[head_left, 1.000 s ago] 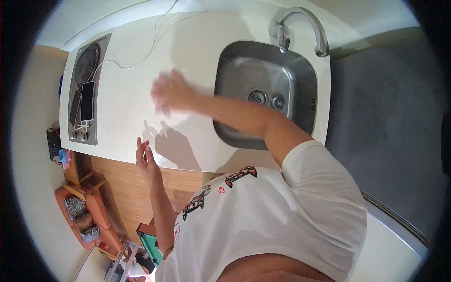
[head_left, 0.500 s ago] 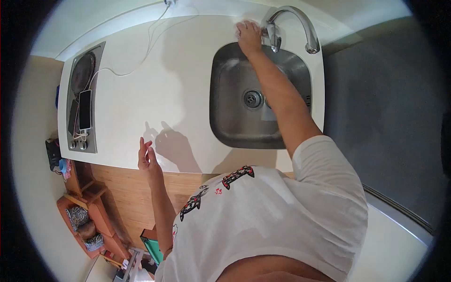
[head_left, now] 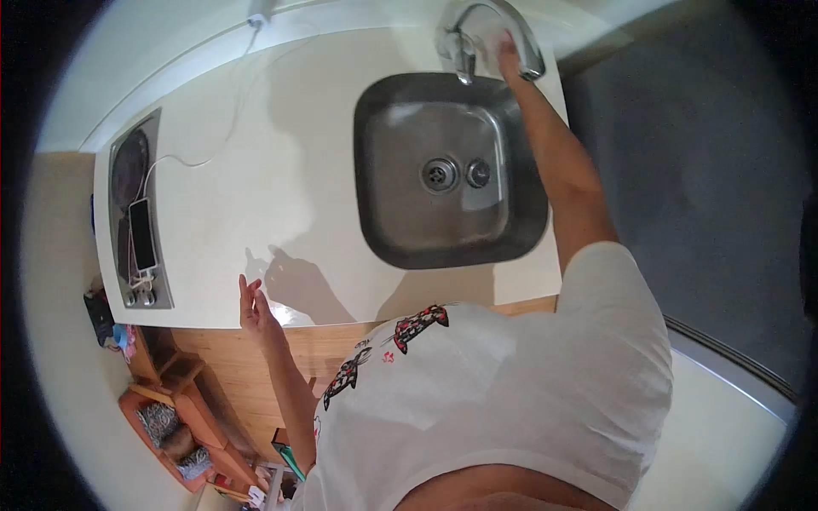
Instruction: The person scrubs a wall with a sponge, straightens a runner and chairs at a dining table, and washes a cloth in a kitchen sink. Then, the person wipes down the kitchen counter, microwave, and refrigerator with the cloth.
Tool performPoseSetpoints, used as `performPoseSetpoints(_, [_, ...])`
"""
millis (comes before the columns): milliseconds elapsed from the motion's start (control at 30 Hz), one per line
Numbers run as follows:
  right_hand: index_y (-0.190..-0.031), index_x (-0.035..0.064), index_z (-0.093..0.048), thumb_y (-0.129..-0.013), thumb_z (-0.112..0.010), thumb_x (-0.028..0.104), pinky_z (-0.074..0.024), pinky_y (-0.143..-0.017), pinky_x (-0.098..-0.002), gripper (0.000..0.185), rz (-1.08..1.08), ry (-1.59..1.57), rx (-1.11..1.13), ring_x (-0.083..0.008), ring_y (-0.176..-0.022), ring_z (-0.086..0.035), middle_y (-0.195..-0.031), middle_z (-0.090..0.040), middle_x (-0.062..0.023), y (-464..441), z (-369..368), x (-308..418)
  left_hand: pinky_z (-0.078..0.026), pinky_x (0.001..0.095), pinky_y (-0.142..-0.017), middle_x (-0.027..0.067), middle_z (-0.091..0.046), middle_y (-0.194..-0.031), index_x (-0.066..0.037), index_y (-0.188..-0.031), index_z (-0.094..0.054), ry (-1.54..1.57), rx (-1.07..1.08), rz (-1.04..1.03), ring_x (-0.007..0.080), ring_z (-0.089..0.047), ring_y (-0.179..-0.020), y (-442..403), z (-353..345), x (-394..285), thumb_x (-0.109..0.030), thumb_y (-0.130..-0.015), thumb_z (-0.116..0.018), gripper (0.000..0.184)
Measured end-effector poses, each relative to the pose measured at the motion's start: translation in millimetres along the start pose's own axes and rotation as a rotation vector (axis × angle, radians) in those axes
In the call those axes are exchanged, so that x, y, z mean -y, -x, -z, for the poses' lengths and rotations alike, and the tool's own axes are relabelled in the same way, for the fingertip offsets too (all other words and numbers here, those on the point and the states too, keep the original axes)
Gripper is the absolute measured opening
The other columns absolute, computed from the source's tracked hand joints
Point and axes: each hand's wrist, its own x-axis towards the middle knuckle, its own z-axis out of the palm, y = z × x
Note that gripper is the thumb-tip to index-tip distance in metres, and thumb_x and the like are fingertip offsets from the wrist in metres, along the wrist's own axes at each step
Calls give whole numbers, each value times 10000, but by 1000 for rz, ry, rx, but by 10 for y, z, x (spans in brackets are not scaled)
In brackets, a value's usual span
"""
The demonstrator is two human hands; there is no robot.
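Here, drain (head_left: 440, 175) in sink (head_left: 400, 221); left grip (head_left: 257, 312) parted; right grip (head_left: 509, 60) by faucet (head_left: 463, 61), can't tell closure.

My shirt (head_left: 511, 383): white, with black and red pictures (head_left: 422, 325) on it
Counter (head_left: 213, 230): creamy white
Sink (head_left: 409, 230): silvery grey
Tap (head_left: 463, 55): shiny silver
Phone (head_left: 142, 234): black front, white edge
Wire (head_left: 194, 165): white
Stove (head_left: 162, 281): silver-grey with a dark round plate (head_left: 130, 162)
Floor (head_left: 230, 358): light brown with wood lines
Sofa (head_left: 200, 422): orangey brown
Cushions (head_left: 158, 423): patterned black and white

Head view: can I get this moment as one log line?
right hand: beside the tap | left hand: empty, near the counter edge | phone: on the stove
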Motion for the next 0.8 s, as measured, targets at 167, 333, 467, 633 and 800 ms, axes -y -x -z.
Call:
performPoseSetpoints(167, [-1302, 122, -394, -851, -507, 210, -318, -999, -430, 473, 339, 171, 405, -313, -1215, -389, -1297, -428, -179, -165, -424, -341, -398, 247, -837, 83, -587, -1069, -47, -1313, -433, -106, 89, 17, 118, -510, -958, -75, -327, -306, -94, -919, -484, 400])
performPoseSetpoints(333, [-1364, 90, -319, -886, -414, 303, -176, -1068, -506, 531, -83, 453, 378, -322, -1305, -266, -1409, -313, -146, 92, 136, -416, -386, 217, -754, 69, -592, -1056, -48, -1314, -433, -132, 163, -52, 98, -503, -936, -92, -375, -454, -113, -926, -476, 396])
performPoseSetpoints(467, [-1290, 103, -410, -869, -452, 202, -297, -1000, -477, 434, -126, 574, 257, -331, -1247, -347, -1329, -409, -156, 662, 912, -271, -385, 221, -812, 76, -591, -1049, -30, -1312, -430, -175, 158, -33, 107, -508, -938, -21, -342, -433, -97, -926, -472, 394])
performPoseSetpoints(633, [-1313, 157, -391, -893, -453, 181, -273, -990, -550, 426, -78, 434, 189, -337, -1250, -338, -1362, -372, -114, 2180, 1714, 35, -391, 219, -822, 84, -593, -1042, -16, -1305, -432, -100, 270, -125, 110, -514, -929, -95, -415, -412, -92, -917, -485, 399])
performPoseSetpoints(800, [-1360, 165, -339, -892, -418, 179, -178, -1036, -570, 474, -520, 588, 209, -347, -1309, -258, -1423, -296, -112, 3663, 2106, 1326, -390, 201, -756, 66, -595, -1038, -48, -1305, -447, -59, 367, -135, 74, -492, -862, -296, -377, -566, -105, -909, -501, 404])
